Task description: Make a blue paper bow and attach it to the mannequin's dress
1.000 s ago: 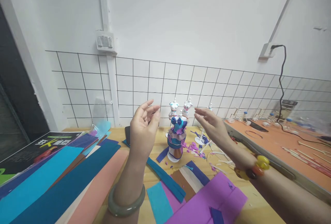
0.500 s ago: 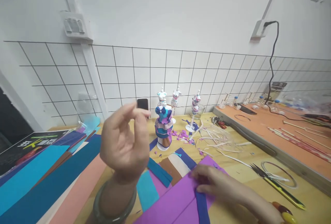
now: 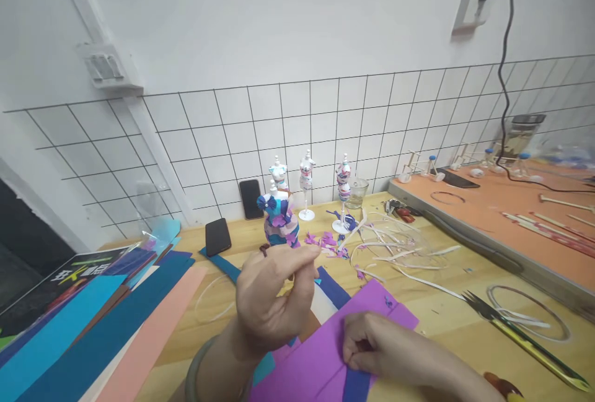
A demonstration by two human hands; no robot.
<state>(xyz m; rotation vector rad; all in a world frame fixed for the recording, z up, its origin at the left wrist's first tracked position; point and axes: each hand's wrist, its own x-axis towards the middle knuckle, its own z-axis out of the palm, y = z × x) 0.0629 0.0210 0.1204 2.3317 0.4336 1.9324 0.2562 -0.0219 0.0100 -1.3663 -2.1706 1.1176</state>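
Note:
My left hand (image 3: 276, 297) is raised in front of a small mannequin (image 3: 281, 219) dressed in blue, purple and teal paper pieces. Its thumb and fingertips are pinched together, and whatever they hold is too small to make out. My right hand (image 3: 372, 346) rests on a purple crepe paper sheet (image 3: 302, 368), fingers curled and pinched beside a dark blue paper strip (image 3: 357, 384). Anything between those fingertips is hidden. Brown, cream and blue paper pieces lie partly covered beneath the purple sheet and my left hand.
Paper strips (image 3: 93, 340) fan out at left near two phones (image 3: 217, 236). Mannequins on stands (image 3: 344, 182) and a glass (image 3: 357, 192) stand behind. Paper scraps (image 3: 328, 241), tangled white strips (image 3: 395, 244) and yellow-handled scissors (image 3: 525, 343) lie about, beside a raised orange board (image 3: 493, 204).
My left hand has moved right and lower, still pinched. My right hand has shifted slightly down, its fingers now curled tighter over the purple sheet. The view has tilted, showing a second phone.

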